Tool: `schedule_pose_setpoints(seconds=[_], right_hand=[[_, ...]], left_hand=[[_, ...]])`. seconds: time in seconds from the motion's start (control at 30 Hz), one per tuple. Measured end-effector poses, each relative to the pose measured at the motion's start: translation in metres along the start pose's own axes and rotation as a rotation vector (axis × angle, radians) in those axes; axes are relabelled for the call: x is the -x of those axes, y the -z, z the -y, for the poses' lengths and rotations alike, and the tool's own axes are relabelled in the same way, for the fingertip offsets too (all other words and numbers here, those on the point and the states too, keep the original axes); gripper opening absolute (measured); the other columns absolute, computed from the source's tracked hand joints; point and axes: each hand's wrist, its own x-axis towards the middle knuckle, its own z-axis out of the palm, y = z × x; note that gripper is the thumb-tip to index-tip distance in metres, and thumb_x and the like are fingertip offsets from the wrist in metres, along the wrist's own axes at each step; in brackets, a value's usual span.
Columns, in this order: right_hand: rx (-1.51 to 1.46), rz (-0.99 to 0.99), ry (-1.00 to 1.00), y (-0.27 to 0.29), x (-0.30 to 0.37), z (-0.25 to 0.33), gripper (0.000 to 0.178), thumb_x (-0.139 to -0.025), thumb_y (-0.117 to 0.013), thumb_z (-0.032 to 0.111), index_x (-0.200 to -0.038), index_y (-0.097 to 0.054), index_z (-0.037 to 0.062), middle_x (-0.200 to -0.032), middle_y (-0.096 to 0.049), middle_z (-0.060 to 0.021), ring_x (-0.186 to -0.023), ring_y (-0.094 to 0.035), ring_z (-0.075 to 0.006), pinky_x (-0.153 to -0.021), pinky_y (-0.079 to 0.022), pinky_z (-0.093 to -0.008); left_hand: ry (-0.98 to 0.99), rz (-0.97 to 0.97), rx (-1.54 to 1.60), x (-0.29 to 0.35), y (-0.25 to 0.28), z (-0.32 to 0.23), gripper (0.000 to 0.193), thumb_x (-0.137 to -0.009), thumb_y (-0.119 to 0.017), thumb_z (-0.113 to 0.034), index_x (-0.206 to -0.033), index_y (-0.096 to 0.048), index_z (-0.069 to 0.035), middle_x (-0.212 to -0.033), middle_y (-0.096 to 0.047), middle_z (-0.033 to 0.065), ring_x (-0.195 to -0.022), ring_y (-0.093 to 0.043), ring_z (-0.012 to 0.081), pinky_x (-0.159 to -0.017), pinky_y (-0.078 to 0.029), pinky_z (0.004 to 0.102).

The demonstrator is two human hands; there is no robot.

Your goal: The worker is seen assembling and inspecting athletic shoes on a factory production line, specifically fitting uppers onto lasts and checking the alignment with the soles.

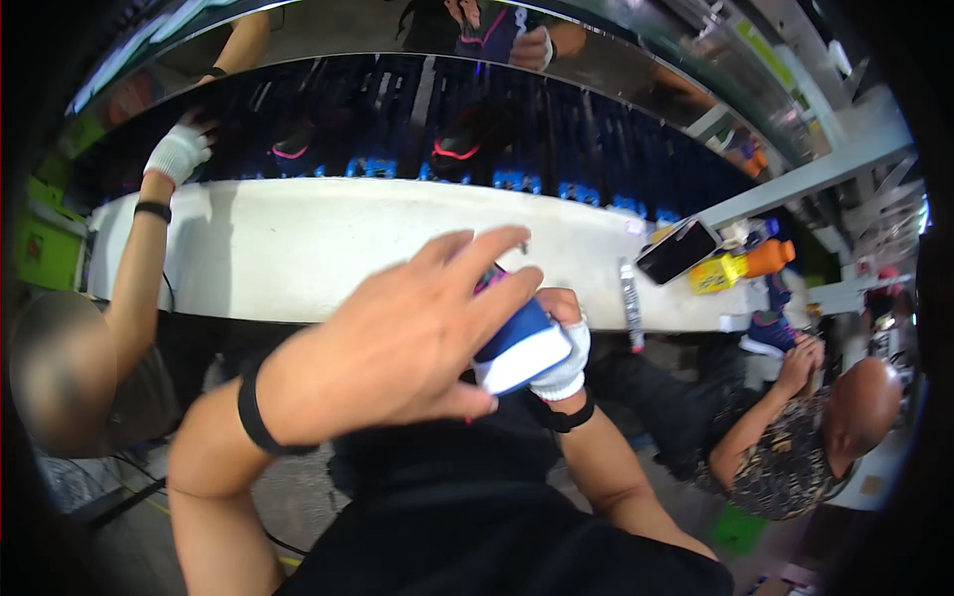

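Observation:
In front of my body is a blue sneaker (512, 338) with a white sole and a bit of pink at its upper. My right hand (562, 348), in a white glove with bare fingertips, grips it from the far right side. Bare and nearer to the camera, my left hand (397, 333) spreads its fingers over the shoe's left side. Its thumb lies by the sole's lower edge; whether it touches the shoe I cannot tell. Part of the sneaker is hidden behind this hand. Both wrists wear black bands.
Beyond the white worktop (298, 238) runs a dark roller conveyor carrying dark shoes (457, 144). To the right lie a marker-like tube (631, 303), a phone (679, 250) and a yellow bottle (717, 273). A co-worker's gloved hand (179, 151) reaches over the conveyor; another person (795, 437) holds a sneaker.

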Motion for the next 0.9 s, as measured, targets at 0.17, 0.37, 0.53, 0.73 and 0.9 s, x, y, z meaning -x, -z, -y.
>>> schedule_pose_setpoints(seconds=[0.17, 0.37, 0.53, 0.73, 0.9], right_hand=[[0.027, 0.038, 0.178, -0.024, -0.017, 0.048, 0.056, -0.058, -0.093, 0.009, -0.102, -0.059, 0.0136, -0.093, -0.062, -0.0061, -0.084, -0.062, -0.0308, -0.075, -0.049, -0.0433], [-0.096, 0.123, 0.192, -0.054, -0.024, 0.056, 0.048, -0.052, -0.094, 0.019, -0.081, -0.056, 0.0183, -0.086, -0.057, -0.0034, -0.079, -0.056, -0.0281, -0.072, -0.043, -0.0441], [-0.115, 0.142, 0.159, -0.069, -0.028, 0.061, 0.046, -0.055, -0.096, 0.022, -0.084, -0.06, 0.0181, -0.088, -0.057, -0.0036, -0.082, -0.057, -0.0268, -0.07, -0.043, -0.042], [-0.104, 0.303, 0.077, -0.063, -0.037, 0.066, 0.044, -0.059, -0.096, 0.022, -0.087, -0.063, 0.0177, -0.094, -0.057, -0.004, -0.086, -0.057, -0.0281, -0.072, -0.047, -0.0436], [-0.127, 0.337, 0.105, -0.062, -0.021, 0.06, 0.048, -0.055, -0.098, 0.026, -0.085, -0.062, 0.0173, -0.095, -0.058, -0.0039, -0.087, -0.057, -0.028, -0.072, -0.046, -0.0437]], left_hand=[[0.166, 0.063, 0.091, 0.044, -0.004, -0.017, 0.117, -0.065, -0.103, -0.042, -0.16, -0.048, -0.003, -0.166, -0.043, 0.0252, -0.152, -0.047, 0.0508, -0.122, -0.048, 0.0557], [0.333, -0.096, 0.013, 0.07, -0.022, 0.004, 0.109, -0.06, -0.106, -0.031, -0.153, -0.053, -0.009, -0.168, -0.039, 0.0249, -0.145, -0.055, 0.0513, -0.106, -0.061, 0.0533], [0.26, -0.25, -0.071, 0.096, -0.047, 0.034, 0.092, -0.065, -0.106, -0.033, -0.139, -0.058, -0.008, -0.16, -0.045, 0.0248, -0.139, -0.061, 0.0474, -0.105, -0.061, 0.0519], [0.308, -0.325, -0.03, 0.117, -0.053, 0.031, 0.105, -0.065, -0.107, -0.036, -0.148, -0.053, -0.004, -0.158, -0.051, 0.0282, -0.141, -0.06, 0.0436, -0.114, -0.052, 0.0491], [0.656, -0.263, 0.609, 0.117, -0.043, 0.029, 0.128, -0.063, -0.109, -0.039, -0.165, -0.041, -0.003, -0.153, -0.06, 0.0233, -0.141, -0.06, 0.0322, -0.122, -0.045, 0.0443]])
